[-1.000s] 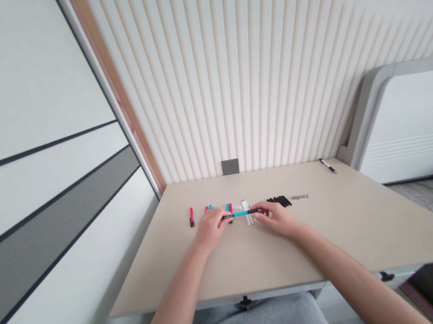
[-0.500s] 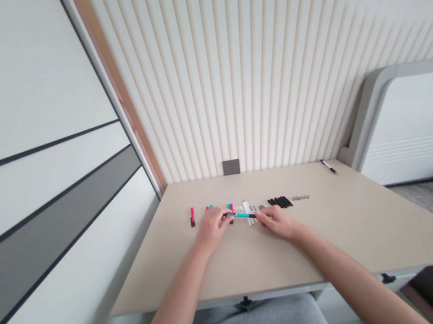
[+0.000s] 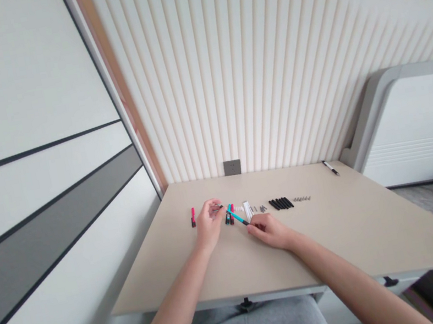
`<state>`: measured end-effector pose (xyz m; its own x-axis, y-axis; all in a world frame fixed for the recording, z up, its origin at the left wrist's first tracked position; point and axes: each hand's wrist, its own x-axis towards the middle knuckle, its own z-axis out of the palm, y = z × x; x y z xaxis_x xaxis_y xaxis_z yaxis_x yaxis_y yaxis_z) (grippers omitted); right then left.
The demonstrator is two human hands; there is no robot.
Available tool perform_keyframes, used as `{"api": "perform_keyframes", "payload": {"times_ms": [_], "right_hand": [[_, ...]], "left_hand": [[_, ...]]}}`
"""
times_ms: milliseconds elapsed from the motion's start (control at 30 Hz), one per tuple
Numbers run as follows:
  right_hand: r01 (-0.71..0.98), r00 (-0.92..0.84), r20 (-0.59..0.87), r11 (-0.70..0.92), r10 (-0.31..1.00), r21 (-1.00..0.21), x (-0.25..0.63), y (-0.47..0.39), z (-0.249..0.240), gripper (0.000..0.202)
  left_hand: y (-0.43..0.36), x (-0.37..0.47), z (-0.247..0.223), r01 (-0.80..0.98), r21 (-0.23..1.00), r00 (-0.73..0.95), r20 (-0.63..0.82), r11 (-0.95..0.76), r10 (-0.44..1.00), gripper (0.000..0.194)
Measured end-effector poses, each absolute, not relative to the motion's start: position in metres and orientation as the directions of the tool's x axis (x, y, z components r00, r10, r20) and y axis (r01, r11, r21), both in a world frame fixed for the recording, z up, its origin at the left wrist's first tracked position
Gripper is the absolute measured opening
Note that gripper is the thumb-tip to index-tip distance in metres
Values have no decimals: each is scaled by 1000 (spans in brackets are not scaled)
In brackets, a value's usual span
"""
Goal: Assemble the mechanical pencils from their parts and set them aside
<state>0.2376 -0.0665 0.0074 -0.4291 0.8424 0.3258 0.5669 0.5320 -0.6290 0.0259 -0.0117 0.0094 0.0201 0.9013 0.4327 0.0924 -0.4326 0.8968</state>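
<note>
left hand (image 3: 209, 222) and right hand (image 3: 269, 229) pinching 1 blue pen (image 3: 237, 217), 1 pink pen (image 3: 193, 216) toward tabletop's (image 3: 244, 269) left edge, 1 white pen (image 3: 330, 168) by back right corner

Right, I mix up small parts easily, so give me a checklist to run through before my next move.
1. Turquoise pen held by its black end in the right hand: ok.
2. Left hand free: not ok; its fingers hold a small dark piece.
3. Small dark piece joined to the turquoise pen: cannot tell.
4. Black tubes lying side by side: ok.
5. Small grey parts in a row, right of the black tubes: ok.
6. White-and-black pen apart from the other parts: ok.
</note>
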Motion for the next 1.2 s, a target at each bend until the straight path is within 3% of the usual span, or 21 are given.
{"api": "perform_keyframes", "payload": {"times_ms": [167,333,767,1200], "right_hand": [[573,-427,336,538,840,-618,229,-66,6,35],[531,-477,355,585,804,-612,226,-66,7,36],[497,-595,409,716,692,-490,226,-69,3,36],[493,-518,402,647,755,-582,226,-72,11,35]], "left_hand": [[-22,37,14,-118,932,190,360,-343,913,56],[-34,44,15,-98,956,386,292,-276,875,88],[-40,43,26,-18,968,524,222,-251,822,70],[-43,43,24,-50,954,465,284,-295,839,70]]}}
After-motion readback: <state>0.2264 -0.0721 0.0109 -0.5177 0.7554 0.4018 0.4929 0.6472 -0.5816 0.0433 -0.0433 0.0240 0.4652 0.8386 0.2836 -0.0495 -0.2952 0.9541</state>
